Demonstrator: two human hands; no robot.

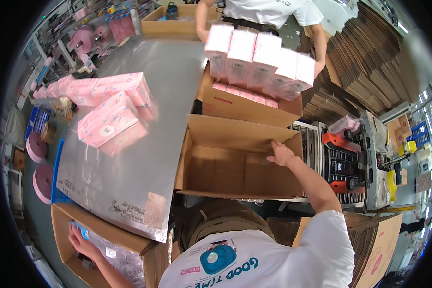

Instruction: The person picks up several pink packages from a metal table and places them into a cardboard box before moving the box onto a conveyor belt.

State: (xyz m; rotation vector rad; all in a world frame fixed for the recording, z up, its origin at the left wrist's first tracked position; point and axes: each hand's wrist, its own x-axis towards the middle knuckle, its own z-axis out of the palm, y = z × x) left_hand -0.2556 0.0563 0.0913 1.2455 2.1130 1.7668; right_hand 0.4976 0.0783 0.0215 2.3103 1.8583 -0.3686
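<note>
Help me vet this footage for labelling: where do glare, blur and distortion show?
In the head view, soft glare streaks the metal table; in the head view, the front pink box looks smeared, the right hand clearer; in the head view, the table's edges bow, picture corners go black, and a hazy pale oval at upper right has no clear cause.

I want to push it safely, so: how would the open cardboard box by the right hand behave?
The open cardboard box by the right hand is likely light for its size, as its bare inside shows. Its walls stand straight, suggesting stiffness. It may slide easily if the rollers to its right continue underneath, which is hidden.
</note>
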